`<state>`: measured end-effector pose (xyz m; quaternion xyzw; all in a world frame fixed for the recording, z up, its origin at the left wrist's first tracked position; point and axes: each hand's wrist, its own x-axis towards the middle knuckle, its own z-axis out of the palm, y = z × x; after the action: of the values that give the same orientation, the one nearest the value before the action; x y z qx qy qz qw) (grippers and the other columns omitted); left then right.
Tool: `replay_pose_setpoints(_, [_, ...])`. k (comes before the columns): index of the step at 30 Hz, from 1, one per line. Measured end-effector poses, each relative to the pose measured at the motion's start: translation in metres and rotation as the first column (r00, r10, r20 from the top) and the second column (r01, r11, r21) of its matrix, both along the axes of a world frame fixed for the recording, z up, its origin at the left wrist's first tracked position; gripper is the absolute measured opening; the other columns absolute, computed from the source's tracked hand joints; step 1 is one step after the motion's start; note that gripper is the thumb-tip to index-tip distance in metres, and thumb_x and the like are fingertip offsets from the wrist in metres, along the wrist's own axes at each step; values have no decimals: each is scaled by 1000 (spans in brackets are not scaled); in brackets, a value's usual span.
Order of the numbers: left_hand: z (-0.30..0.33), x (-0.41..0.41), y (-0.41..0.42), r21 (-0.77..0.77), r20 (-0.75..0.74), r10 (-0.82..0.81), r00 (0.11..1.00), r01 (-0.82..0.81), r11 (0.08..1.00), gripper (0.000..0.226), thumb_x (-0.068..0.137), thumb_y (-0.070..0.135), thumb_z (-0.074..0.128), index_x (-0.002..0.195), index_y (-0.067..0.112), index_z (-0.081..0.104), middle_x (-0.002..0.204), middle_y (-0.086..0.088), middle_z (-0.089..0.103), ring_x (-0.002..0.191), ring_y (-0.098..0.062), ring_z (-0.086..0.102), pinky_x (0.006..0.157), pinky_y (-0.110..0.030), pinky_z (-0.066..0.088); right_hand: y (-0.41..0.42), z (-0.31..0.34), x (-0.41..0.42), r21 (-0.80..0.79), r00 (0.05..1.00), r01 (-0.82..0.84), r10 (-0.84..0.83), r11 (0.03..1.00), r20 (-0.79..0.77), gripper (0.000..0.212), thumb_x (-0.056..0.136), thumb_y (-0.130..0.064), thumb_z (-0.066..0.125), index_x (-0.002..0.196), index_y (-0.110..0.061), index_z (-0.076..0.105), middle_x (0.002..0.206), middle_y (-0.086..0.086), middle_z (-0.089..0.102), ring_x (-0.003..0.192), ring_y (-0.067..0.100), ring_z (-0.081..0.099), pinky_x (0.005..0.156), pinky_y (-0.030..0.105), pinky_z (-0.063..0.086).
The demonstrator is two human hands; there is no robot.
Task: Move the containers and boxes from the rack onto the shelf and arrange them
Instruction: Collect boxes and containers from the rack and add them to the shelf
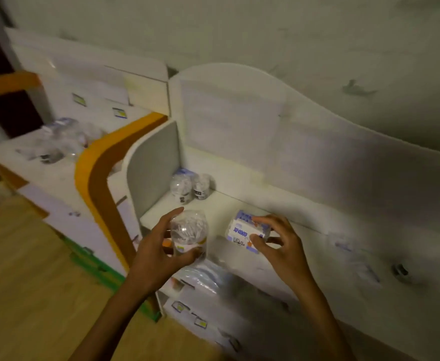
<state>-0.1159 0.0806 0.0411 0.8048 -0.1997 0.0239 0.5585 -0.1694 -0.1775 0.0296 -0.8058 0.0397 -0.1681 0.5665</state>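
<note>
My left hand point(152, 247) grips a clear round container point(188, 231) of white swabs, held just above the front edge of the white shelf point(229, 204). My right hand point(278, 242) pinches a small white box point(245, 231) with blue print, low over the same shelf to the right. Two clear containers point(190, 186) stand in the shelf's back left corner, against the grey side panel point(154, 162).
A white rack point(31, 149) with several clear containers point(65, 136) stands to the left, edged by an orange band point(96, 157). More wrapped packs point(203, 277) lie on the lower tier below my hands. Wooden floor point(26, 269) is at the lower left. A wall rises behind.
</note>
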Motion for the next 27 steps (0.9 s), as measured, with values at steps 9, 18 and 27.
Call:
replay_pose_setpoints(9, [-3, 12, 190, 19, 62, 207, 976, -208, 978, 78, 63, 33, 85, 128, 42, 42, 116, 29, 55, 100, 2, 56, 63, -18, 53, 186, 9, 62, -12, 971, -228, 229, 974, 68, 41, 79, -11, 75, 101, -43, 61, 118, -6, 56, 106, 6, 61, 66, 23, 57])
replay_pose_setpoints(18, [-12, 45, 326, 19, 38, 448, 893, -449, 893, 77, 66, 28, 84, 130, 41, 42, 119, 21, 58, 101, 4, 57, 65, -25, 56, 340, -1, 141, 21, 899, -438, 437, 899, 34, 32, 79, -19, 74, 109, -23, 62, 122, -4, 52, 112, 14, 58, 65, 27, 59])
replay_pose_setpoints(27, [-20, 134, 420, 34, 48, 515, 856, -517, 855, 78, 65, 23, 84, 126, 47, 43, 112, 30, 57, 101, 3, 57, 61, -18, 53, 446, -28, 262, -35, 882, -463, 465, 885, 76, 30, 82, -16, 73, 109, -23, 63, 118, -4, 51, 111, 11, 58, 67, 27, 60])
